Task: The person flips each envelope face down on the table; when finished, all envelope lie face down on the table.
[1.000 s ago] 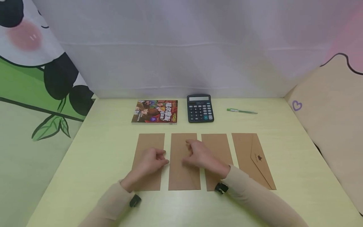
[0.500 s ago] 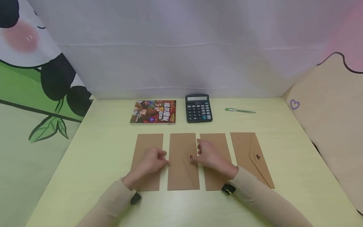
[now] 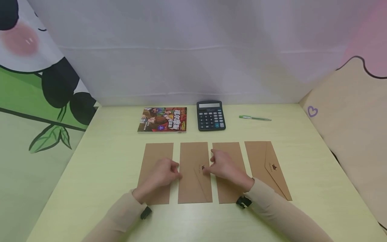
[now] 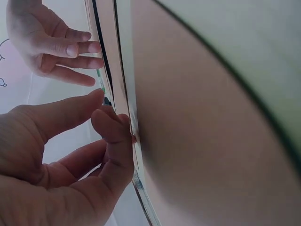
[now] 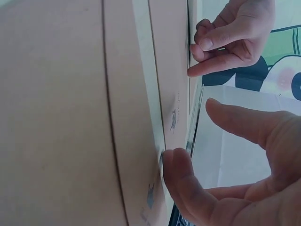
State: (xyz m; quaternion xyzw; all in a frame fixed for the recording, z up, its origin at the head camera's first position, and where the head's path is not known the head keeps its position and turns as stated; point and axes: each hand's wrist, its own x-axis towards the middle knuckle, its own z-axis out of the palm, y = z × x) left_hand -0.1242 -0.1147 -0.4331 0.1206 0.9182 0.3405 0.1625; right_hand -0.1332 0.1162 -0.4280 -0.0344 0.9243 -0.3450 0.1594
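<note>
Several brown paper envelopes lie in a row, each set upright on the table. My left hand (image 3: pixel 164 173) is over the leftmost envelope (image 3: pixel 158 151), its fingertips at the left edge of the second envelope (image 3: pixel 193 154). In the left wrist view its fingers (image 4: pixel 115 155) are loosely bent, with nothing held. Over the third envelope (image 3: pixel 228 148) is my right hand (image 3: pixel 225 166). Its thumb tip overlaps the second envelope's flap beside a printed crown, and its index finger reaches the gap between these two. Thumb and fingers stand well apart in the right wrist view.
The rightmost envelope (image 3: pixel 257 158) shows its pointed flap and crown print. Behind the row lie a comic-style book (image 3: pixel 163 119), a black calculator (image 3: pixel 211 116) and a green pen (image 3: pixel 255 118). A pale curtain (image 3: pixel 193 67) closes off the table's back edge.
My right hand has moved right, from the middle of the second envelope to its right edge, so the crown print shows. My left hand stays almost where it was.
</note>
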